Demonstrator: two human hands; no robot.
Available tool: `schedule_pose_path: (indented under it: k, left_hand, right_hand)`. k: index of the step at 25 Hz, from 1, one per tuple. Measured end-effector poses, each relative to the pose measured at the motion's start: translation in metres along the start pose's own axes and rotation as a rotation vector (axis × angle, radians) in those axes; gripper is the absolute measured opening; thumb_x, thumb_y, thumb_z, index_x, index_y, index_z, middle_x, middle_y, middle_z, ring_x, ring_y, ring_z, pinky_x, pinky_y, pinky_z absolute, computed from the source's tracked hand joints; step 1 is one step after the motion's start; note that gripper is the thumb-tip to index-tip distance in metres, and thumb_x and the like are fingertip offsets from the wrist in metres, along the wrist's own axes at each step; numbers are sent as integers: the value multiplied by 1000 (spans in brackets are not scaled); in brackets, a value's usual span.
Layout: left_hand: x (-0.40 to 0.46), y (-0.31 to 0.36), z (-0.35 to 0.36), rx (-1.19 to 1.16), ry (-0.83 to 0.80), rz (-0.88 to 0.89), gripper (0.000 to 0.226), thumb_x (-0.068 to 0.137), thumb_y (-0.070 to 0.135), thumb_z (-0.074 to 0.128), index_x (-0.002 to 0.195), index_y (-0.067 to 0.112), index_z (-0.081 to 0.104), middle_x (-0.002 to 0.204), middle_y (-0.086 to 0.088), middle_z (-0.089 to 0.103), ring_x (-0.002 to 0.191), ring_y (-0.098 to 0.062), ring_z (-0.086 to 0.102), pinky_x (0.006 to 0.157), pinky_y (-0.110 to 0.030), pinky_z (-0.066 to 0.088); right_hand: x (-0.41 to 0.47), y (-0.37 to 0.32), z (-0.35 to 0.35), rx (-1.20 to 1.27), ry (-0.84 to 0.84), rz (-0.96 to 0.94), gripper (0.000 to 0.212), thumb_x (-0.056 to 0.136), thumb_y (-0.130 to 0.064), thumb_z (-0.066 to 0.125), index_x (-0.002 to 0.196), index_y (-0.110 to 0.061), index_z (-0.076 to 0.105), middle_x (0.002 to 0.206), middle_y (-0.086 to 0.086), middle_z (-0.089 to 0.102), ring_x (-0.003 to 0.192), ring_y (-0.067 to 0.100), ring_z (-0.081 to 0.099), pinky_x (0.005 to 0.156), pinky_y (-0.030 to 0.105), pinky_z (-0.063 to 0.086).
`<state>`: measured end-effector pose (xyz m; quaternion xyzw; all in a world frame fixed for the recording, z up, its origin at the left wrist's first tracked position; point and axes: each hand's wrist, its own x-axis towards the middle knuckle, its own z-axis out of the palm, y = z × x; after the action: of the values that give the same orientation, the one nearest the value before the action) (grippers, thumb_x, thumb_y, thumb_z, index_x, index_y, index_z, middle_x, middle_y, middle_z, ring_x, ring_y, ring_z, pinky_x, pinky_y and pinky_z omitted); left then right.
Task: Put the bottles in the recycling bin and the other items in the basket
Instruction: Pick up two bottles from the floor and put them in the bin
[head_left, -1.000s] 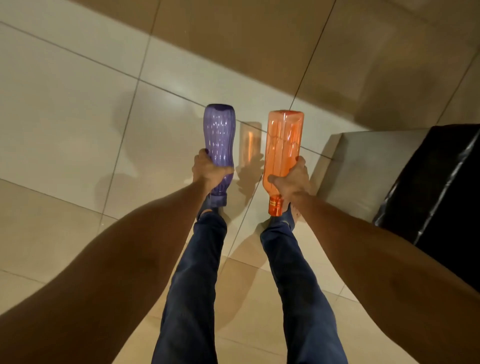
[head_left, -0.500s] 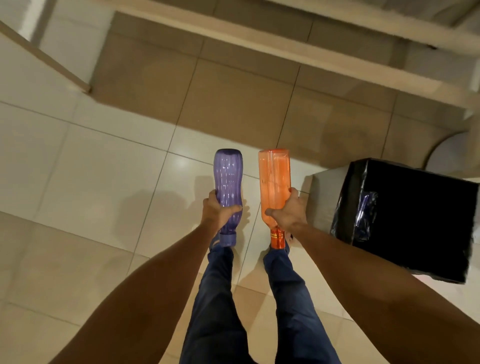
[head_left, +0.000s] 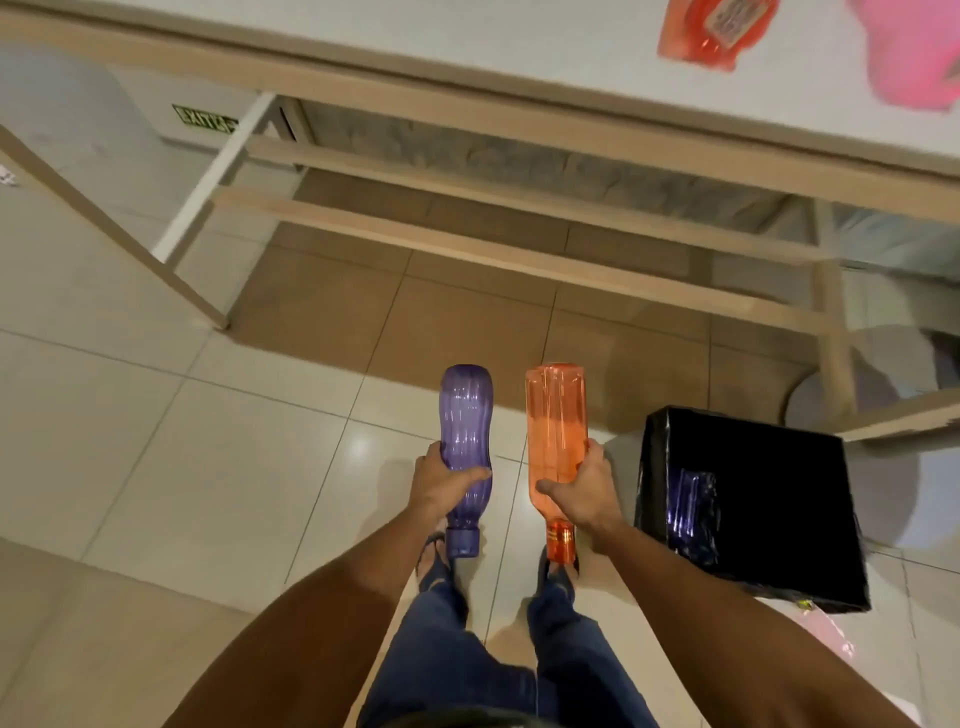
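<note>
My left hand (head_left: 441, 486) grips a translucent purple bottle (head_left: 464, 415) around its lower body, cap end toward me. My right hand (head_left: 582, 488) holds an orange bottle (head_left: 555, 415) the same way, its orange cap pointing at my feet. Both bottles hang side by side above the tiled floor. To the right of my right hand stands a black-lined bin (head_left: 753, 499) on the floor, its inside dark and open at the top. On the table top at the upper right lie an orange-red packet (head_left: 714, 28) and a blurred pink item (head_left: 914, 57).
A white table (head_left: 519, 47) with pale wooden rails and legs (head_left: 467, 228) spans the top of the view, just ahead of me. My legs and feet stand on beige floor tiles (head_left: 182, 441). No basket is visible.
The view has tilted up and moved toward the table, so the table top and its items have come into sight. The bin now lies closer on my right. Both hands keep their bottles.
</note>
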<state>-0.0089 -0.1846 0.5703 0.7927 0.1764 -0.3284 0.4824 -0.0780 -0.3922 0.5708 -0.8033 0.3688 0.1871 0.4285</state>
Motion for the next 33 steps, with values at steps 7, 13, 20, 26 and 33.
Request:
schedule_pose_path:
  k: [7,13,20,26,33]
  left_hand:
    - [-24,51,-26,-64,-22,135,71,64,30,89,120,19,45,108,-1,61,96,-20,65,83,-37,58]
    - [-28,66,-26,2,-153,204,56,73,23,85,117,21,51,107,-1,64,92,-18,65,80,-33,57]
    - [-53,75,9,8,-233,254,67,71,27,86,121,21,42,111,-1,62,96,-21,67,82,-38,59]
    - [-104,82,67,16,-246,326,65,69,28,87,119,22,47,109,-2,64,95,-23,68,85,-43,60]
    - [-191,49,157,89,-227,415,65,71,26,85,121,20,45,108,-2,61,93,-20,66,73,-34,58]
  right_hand:
    - [-30,-24,-16,174,143,-63,96,60,-39,88,136,-42,29,130,-2,56,117,24,61,99,56,53]
    - [-65,-32,-20,252,243,-55,94,65,-35,88,139,-34,31,129,-2,52,116,21,58,101,53,52]
    - [-95,4,-41,301,294,-29,91,72,-28,88,142,-29,31,126,-5,48,114,17,54,104,51,48]
    - [-130,62,-88,237,343,-96,89,66,-39,85,138,-38,32,125,-5,50,112,17,58,100,48,53]
    - [-194,165,-139,197,377,-99,91,66,-41,82,138,-42,27,127,-5,45,116,19,55,103,49,51]
